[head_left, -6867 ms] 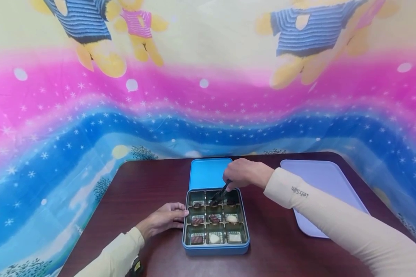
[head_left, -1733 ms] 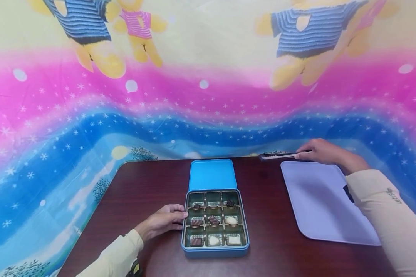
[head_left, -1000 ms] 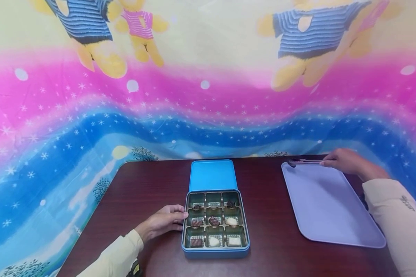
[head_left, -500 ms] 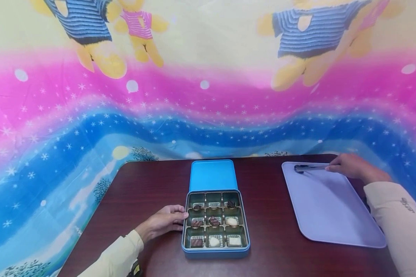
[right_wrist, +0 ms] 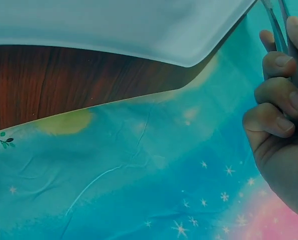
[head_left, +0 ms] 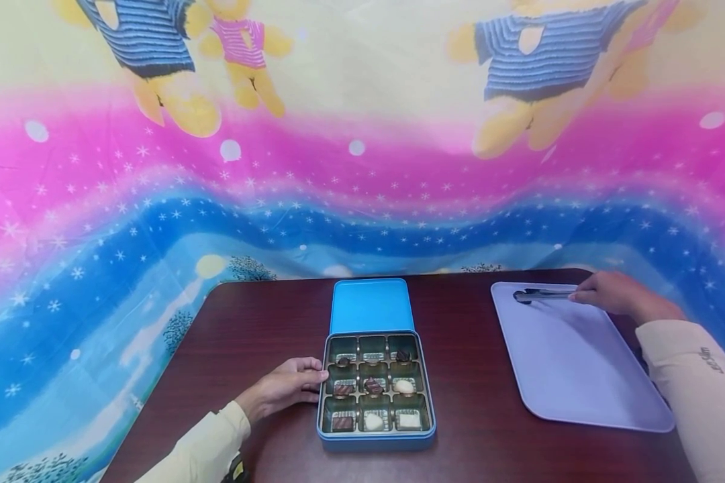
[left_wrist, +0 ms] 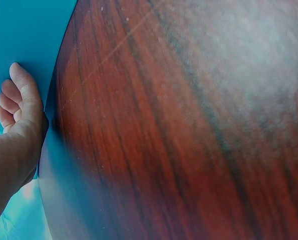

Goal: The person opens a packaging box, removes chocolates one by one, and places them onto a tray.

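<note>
A blue tin (head_left: 377, 443) with a gold insert of several compartments stands mid-table. Dark, striped and white chocolates lie in it; the back middle compartment holds none. My left hand (head_left: 286, 384) rests against the tin's left side, thumb at the rim; in the left wrist view the fingers (left_wrist: 21, 80) lie along the blue wall. At the right, my right hand (head_left: 619, 294) grips dark-tipped tongs (head_left: 550, 294) low over the back of a lilac tray (head_left: 580, 376). I cannot tell whether a chocolate sits between the tips. Curled fingers (right_wrist: 279, 95) hold the tongs in the right wrist view.
The tin's light blue lid (head_left: 371, 305) lies right behind it. A dark red-brown wooden table (head_left: 266, 315) carries everything. Patterned cloth (head_left: 362, 201) with bears and snowflakes hangs at the table's back edge and drapes the sides.
The dark chocolate in the back middle compartment has gone since the oldest frame. My right hand moved the tongs from the tin to the tray, then lowered them. The left hand stayed.
</note>
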Demonstrator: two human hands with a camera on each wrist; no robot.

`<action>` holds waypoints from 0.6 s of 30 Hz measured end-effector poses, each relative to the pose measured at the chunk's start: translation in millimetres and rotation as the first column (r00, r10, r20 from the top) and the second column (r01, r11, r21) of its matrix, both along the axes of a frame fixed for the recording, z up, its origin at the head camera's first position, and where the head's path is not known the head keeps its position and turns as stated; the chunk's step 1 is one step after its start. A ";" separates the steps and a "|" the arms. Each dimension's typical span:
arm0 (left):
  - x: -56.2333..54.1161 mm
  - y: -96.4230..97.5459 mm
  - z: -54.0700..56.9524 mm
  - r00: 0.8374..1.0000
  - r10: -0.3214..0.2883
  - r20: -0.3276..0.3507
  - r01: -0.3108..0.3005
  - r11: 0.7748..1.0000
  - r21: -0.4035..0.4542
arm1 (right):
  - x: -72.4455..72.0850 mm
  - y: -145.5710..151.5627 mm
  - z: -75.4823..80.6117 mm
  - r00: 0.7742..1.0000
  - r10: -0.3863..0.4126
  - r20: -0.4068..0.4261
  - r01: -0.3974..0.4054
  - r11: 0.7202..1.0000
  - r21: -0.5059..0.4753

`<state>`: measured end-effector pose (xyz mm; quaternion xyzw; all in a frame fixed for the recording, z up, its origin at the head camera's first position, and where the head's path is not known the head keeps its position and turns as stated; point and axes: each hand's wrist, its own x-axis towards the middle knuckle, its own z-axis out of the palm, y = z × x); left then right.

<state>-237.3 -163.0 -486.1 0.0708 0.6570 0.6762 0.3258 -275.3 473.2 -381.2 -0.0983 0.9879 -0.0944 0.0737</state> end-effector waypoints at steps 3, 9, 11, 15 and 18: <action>0.0 0.1 0.0 1.000 -0.002 0.003 0.002 1.000 0.003 | 0.8 0.0 -1.3 1.000 -0.017 -0.013 0.017 1.000 -0.015; -0.4 -0.2 0.0 1.000 -0.007 0.005 0.007 1.000 0.009 | -1.3 -10.6 1.1 0.997 -0.012 -0.073 0.007 0.997 -0.070; -0.4 -0.1 -0.1 1.000 -0.008 0.006 0.008 1.000 0.008 | -2.0 -18.3 4.7 0.996 0.006 -0.092 -0.014 0.996 -0.084; -0.5 0.1 -0.4 1.000 -0.006 0.005 0.006 1.000 0.007 | -3.8 -37.0 12.6 0.994 0.024 -0.104 -0.034 0.995 -0.095; -0.3 0.3 -0.3 1.000 -0.003 0.005 0.003 1.000 0.005 | -5.4 -53.0 18.7 0.993 0.050 -0.105 -0.061 0.993 -0.104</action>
